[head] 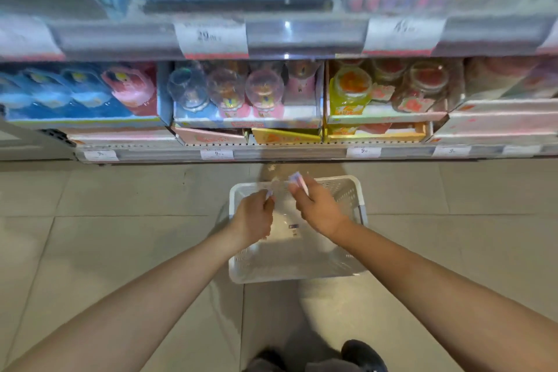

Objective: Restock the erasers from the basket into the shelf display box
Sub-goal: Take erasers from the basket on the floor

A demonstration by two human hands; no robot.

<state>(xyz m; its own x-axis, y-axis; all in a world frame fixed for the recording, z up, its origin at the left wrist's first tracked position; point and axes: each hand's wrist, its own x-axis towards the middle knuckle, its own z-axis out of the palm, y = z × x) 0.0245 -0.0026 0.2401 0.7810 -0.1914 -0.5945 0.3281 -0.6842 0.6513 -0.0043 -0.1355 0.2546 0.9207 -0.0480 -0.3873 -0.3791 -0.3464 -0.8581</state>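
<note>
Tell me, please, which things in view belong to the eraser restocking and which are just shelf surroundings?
Job in hand:
white basket on the floor
small eraser in the right hand, eraser at
small item, likely another eraser, pinched in the left hand

Just there:
globe-shaped toys
jars
price tags
blue packs

A white plastic basket [359, 190] with perforated walls and a smooth, faintly glossy bottom sits on matt, pale stone-like floor tiles [120, 196]. Above the basket, a grey shelf edge [305, 36] with a metallic sheen carries white paper price tags [211, 39]. Behind it, clear glossy plastic domes [264, 87] and jars [425, 81] stand in printed cardboard display boxes [247, 122]. Below the basket, a black shoe [362, 355] looks matt. The pieces in the hands are too blurred to tell their finish.
</note>
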